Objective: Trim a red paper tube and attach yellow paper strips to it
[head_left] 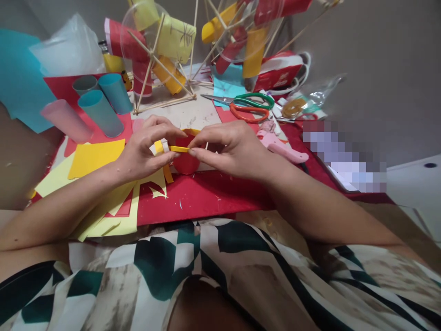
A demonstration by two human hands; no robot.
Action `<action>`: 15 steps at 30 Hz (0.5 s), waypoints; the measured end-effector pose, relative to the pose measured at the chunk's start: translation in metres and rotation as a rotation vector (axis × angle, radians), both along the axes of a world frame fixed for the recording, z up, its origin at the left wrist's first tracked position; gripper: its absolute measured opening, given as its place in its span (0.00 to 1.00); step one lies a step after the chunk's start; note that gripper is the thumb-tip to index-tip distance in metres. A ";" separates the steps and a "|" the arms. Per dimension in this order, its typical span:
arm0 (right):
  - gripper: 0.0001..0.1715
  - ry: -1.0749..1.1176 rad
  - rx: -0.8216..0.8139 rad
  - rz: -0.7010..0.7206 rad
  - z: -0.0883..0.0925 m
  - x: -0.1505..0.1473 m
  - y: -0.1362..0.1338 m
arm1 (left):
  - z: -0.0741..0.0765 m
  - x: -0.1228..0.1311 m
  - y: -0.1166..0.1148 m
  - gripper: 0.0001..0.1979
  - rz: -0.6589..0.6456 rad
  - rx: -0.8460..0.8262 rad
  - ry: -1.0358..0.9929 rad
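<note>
A narrow yellow paper strip (179,149) runs between my two hands, above the near part of the table. My left hand (144,149) pinches its left end between thumb and fingers. The thumb and forefinger of my right hand (234,147) close on its right end. Just behind the strip stands a red paper cylinder (186,163) with yellow at its upper edge, partly covered by my fingers. A small yellow and white piece (161,146) shows in the gap of my left hand; its kind is unclear.
Several rolled paper tubes (101,113) stand at the left, by yellow paper sheets (97,158). Stick frames (165,64) bearing paper cups rise at the back. Scissors (250,106), a pink glue gun (284,148) and a blurred-out phone (344,179) lie to the right.
</note>
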State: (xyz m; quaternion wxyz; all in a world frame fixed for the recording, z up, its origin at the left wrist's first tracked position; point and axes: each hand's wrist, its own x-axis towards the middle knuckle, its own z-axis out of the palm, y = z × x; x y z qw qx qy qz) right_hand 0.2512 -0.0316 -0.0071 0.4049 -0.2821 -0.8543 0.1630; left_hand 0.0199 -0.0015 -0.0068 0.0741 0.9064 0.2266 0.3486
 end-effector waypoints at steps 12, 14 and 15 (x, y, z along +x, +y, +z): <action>0.08 -0.183 0.043 -0.073 0.006 0.002 -0.008 | 0.002 0.004 0.001 0.10 -0.017 -0.094 0.008; 0.07 -0.175 0.041 -0.080 0.006 0.001 -0.008 | 0.003 0.003 0.002 0.10 -0.053 -0.113 0.021; 0.07 -0.175 0.042 -0.079 0.006 0.000 -0.009 | 0.003 0.002 0.002 0.09 -0.074 -0.124 0.023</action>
